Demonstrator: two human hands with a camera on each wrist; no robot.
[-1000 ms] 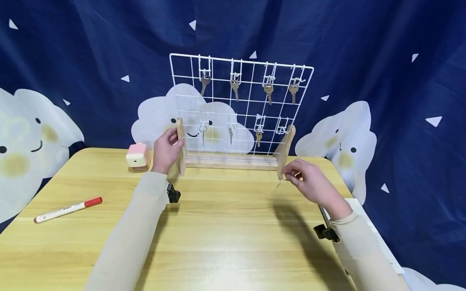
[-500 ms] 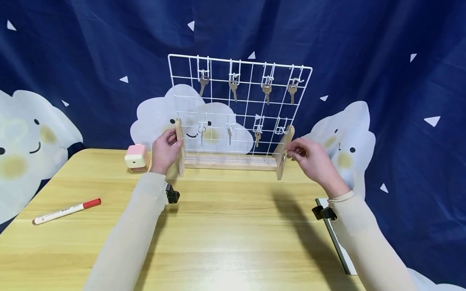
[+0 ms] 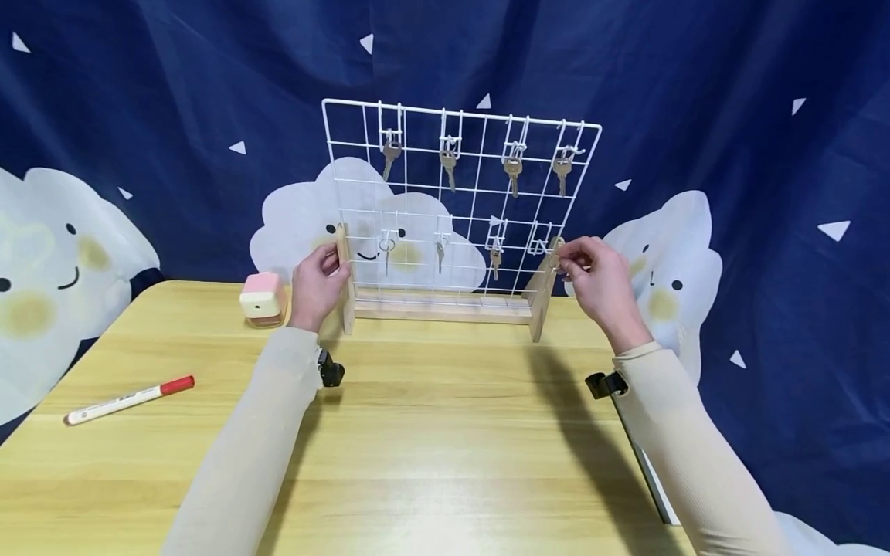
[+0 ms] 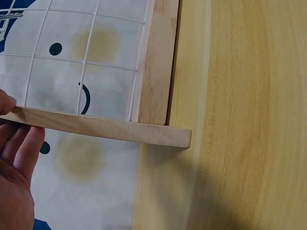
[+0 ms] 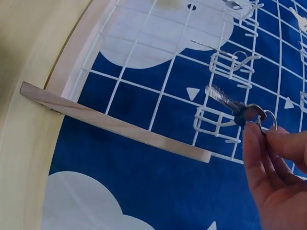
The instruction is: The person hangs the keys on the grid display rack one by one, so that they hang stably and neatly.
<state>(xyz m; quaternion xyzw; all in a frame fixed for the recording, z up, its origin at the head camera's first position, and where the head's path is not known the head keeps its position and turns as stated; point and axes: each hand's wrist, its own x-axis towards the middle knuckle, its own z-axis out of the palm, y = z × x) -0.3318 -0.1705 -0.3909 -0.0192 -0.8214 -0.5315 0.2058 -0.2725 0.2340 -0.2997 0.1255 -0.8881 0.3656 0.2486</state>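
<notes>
A white wire grid rack (image 3: 480, 116) stands on wooden legs at the back of the table. My left hand (image 3: 317, 287) grips its left wooden upright (image 4: 158, 135), thumb on one face and fingers on the other. By the right upright (image 3: 544, 297), my right hand (image 3: 599, 282) pinches a key (image 5: 249, 113) by its metal ring (image 5: 274, 119). In the right wrist view the key points toward the grid, just above the lower-right white hook (image 5: 211, 127). Several keys, one of them a brass key (image 3: 513, 168), hang from the upper hooks; three more hang along the lower row.
A pink and cream pencil sharpener (image 3: 263, 300) sits left of the rack. A red-capped marker (image 3: 128, 401) lies at the left of the table (image 3: 431, 432). Under the right forearm shows a flat white board with a dark edge (image 3: 647, 467). A blue cloud-print curtain (image 3: 208, 69) hangs behind.
My right hand has risen with the key from near the foot of the right upright to its top, beside the lower hook row. The left hand stays on the left upright.
</notes>
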